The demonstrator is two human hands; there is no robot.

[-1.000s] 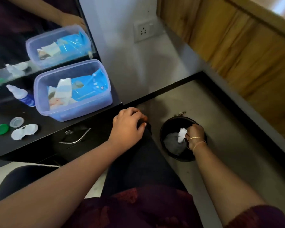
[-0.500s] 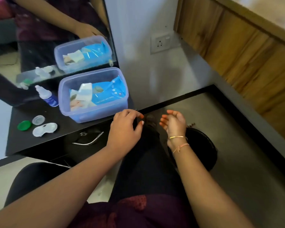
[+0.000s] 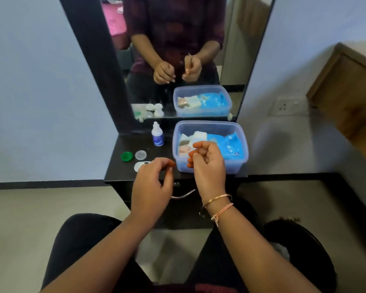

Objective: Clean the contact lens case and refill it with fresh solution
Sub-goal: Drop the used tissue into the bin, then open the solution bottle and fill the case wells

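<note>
The white lens case (image 3: 139,166) lies on the black dresser top (image 3: 116,172), partly hidden behind my left hand. Its green cap (image 3: 126,156) and clear cap (image 3: 140,155) lie loose beside it. A small solution bottle (image 3: 157,137) with a blue label stands upright behind them. My left hand (image 3: 151,187) hovers over the dresser's front edge, fingers loosely curled, holding nothing. My right hand (image 3: 207,168) is raised in front of the plastic box, fingers loosely curled and empty.
A translucent blue plastic box (image 3: 241,166) with a blue wipes pack and white tissues sits at the right of the dresser. A mirror (image 3: 178,49) stands behind. A black waste bin (image 3: 304,242) with white tissue is on the floor at right. A drawer handle (image 3: 183,196) is below.
My right hand dropped the white tissue into the bin and rose to the dresser. My left hand left the dresser's corner. The view swung left to face the mirror.
</note>
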